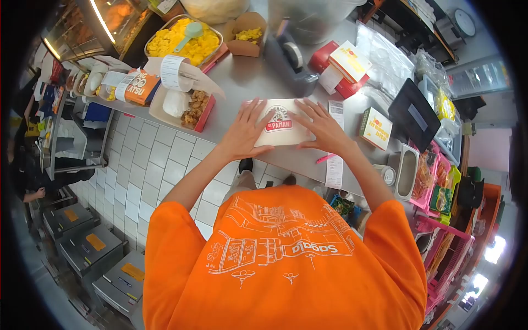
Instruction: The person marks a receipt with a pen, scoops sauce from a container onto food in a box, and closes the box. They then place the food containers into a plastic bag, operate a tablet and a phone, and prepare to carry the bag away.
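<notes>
A closed white box (281, 136) with a chicken logo and a red label lies at the front edge of the metal counter. My left hand (246, 130) rests on its left side, fingers spread over the lid. On the right side lies my right hand (322, 127), its fingers also spread. To the left is an open box (204, 122) holding fried pieces and a white wrapped lump, with a receipt (176, 73) above it. A long receipt (334, 170) and a pink pen (325, 158) are beside my right wrist.
Behind stand a tray of yellow food (175, 44) with a scoop, an open brown box (246, 33) and a tape dispenser (291, 58). Rightward are red boxes (352, 61), a small box (376, 128), a tablet (413, 114) and a metal container (406, 171). Another person's hand (34, 194) shows far left.
</notes>
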Tool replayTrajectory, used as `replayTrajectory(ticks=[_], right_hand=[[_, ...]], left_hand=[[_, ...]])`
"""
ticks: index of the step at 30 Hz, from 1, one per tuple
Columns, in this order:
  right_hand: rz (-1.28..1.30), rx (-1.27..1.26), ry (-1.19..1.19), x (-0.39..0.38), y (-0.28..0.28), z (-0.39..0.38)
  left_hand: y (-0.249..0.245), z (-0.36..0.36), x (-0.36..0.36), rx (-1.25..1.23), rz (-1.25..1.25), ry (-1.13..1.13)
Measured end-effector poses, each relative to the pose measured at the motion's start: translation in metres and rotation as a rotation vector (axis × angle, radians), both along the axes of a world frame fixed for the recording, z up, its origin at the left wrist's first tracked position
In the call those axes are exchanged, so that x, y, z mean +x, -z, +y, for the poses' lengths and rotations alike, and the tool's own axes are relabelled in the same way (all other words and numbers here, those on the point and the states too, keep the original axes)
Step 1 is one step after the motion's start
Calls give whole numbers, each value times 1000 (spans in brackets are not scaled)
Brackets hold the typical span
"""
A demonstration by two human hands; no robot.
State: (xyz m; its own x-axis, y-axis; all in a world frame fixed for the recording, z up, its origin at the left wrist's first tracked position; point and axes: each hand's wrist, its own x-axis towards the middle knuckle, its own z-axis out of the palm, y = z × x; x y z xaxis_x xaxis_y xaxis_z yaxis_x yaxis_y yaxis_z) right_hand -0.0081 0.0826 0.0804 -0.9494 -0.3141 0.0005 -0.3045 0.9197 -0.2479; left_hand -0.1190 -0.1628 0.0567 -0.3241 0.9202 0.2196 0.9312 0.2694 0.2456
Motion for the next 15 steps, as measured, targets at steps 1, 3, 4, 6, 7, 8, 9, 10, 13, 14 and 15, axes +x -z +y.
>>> replayTrajectory(ticks=[1, 3, 4, 6, 7, 8, 9, 10, 13, 14, 15], right_hand=[[19, 30, -25, -1, 2, 1], [32, 53, -38, -4, 5, 1], [45, 74, -48, -2, 6, 2], [53, 73, -37, -8, 15, 5], [66, 59, -36, -10, 18, 6], [21, 32, -31, -11, 18, 7], [27, 37, -36, -10, 19, 6], [55, 183, -43, -7, 21, 4], [94, 124, 35, 3, 24, -1], [60, 97, 22, -1, 15, 3], [3, 54, 9, 3, 9, -1]], left_hand=[[2, -1, -3, 0, 0, -7], [5, 2, -7, -34, 4, 35], [8, 4, -9, -28, -7, 44], [10, 8, -16, -122, 97, 54], [11, 8, -16, -116, 98, 52], [11, 9, -17, -119, 40, 56], [11, 9, -19, -122, -17, 60], [10, 6, -17, -116, -8, 55], [-3, 1, -6, -14, 39, 113], [-4, 3, -6, -20, 50, 107], [-2, -1, 1, -42, 38, 103]])
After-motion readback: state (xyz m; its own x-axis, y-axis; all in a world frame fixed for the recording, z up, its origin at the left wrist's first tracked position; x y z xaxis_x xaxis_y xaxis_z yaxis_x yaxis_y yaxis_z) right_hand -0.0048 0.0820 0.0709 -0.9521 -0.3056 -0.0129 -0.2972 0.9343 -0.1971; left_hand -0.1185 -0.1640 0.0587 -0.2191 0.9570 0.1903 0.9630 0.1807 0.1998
